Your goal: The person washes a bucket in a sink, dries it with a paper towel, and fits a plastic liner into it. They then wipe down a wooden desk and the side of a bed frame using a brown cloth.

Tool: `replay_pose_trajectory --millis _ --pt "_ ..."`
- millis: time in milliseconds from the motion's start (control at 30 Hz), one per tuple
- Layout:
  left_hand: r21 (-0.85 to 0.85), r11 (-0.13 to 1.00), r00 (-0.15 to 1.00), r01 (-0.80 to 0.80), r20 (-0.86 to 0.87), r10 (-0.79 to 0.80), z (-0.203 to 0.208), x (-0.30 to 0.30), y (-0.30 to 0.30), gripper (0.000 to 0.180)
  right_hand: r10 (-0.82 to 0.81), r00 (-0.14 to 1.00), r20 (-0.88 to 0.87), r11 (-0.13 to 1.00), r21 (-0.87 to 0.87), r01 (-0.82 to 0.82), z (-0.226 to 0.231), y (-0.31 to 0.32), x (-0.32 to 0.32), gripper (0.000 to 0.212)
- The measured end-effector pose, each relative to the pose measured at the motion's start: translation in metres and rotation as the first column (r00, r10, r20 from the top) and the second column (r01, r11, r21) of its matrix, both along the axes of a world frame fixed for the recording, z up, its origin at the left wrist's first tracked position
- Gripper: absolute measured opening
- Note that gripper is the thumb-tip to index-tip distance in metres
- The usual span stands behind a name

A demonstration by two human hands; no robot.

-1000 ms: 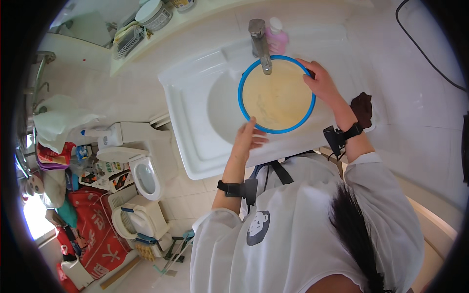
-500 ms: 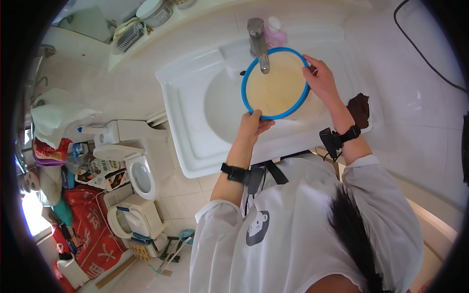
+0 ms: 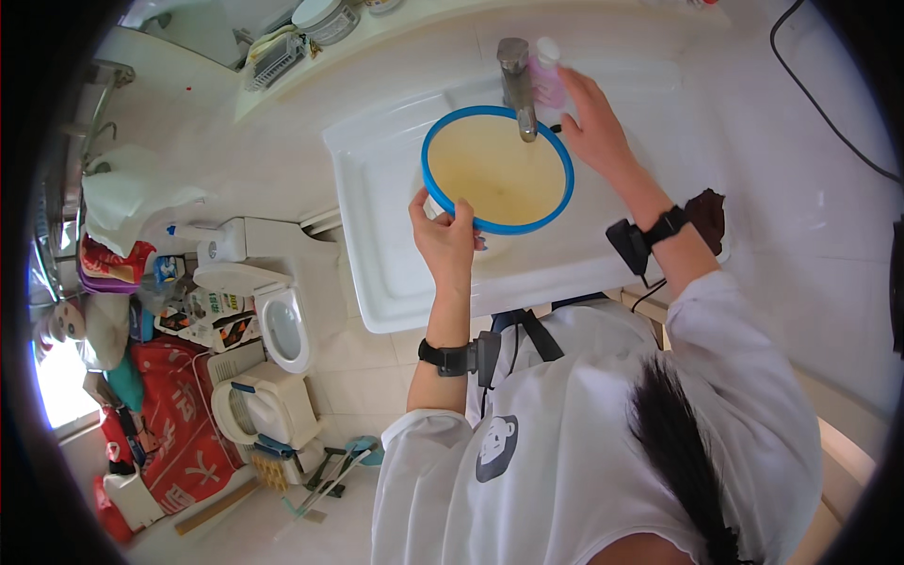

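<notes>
A round basin with a blue rim and a pale yellow inside (image 3: 494,165) is tilted over the sink (image 3: 377,273), under the spout of the metal faucet (image 3: 517,80). My left hand (image 3: 444,235) grips its near-left rim, thumb on the inner side. Off the basin, my right hand (image 3: 595,122) reaches beside the faucet with fingers stretched out, close to a pink bottle with a white cap (image 3: 547,80). The fingertips overlap the bottle's edge; whether they touch it I cannot tell.
A dark brown cloth (image 3: 706,223) lies on the sink's right corner. Jars (image 3: 325,21) stand on the ledge behind. To the left are a toilet (image 3: 282,330) and a cream plastic seat (image 3: 268,410). A black cable (image 3: 819,127) hangs on the right wall.
My right hand has let go of the basin's rim and moved up toward the faucet and bottle. The basin, held by my left hand, has shifted left and tilted.
</notes>
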State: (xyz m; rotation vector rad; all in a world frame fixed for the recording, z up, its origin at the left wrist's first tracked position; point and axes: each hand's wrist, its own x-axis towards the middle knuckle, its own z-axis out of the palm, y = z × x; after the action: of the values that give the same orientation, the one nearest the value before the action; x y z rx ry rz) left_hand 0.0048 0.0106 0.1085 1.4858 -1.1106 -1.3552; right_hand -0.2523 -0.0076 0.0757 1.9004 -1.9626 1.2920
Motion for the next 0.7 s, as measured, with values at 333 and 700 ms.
replay_pose_trajectory --millis 333,700 --pt "-0.092 0.996 0.988 0.021 0.153 -0.007 0.009 -0.003 0.009 0.052 0.166 0.984 0.065 0.968 0.179 -0.175 -0.020 -0.015 0.025 0.043" --pt "-0.137 0.988 0.958 0.068 0.287 -0.026 0.028 -0.001 0.004 0.053 0.298 0.954 -0.019 0.931 0.228 -0.286 0.012 -0.040 0.005 0.039"
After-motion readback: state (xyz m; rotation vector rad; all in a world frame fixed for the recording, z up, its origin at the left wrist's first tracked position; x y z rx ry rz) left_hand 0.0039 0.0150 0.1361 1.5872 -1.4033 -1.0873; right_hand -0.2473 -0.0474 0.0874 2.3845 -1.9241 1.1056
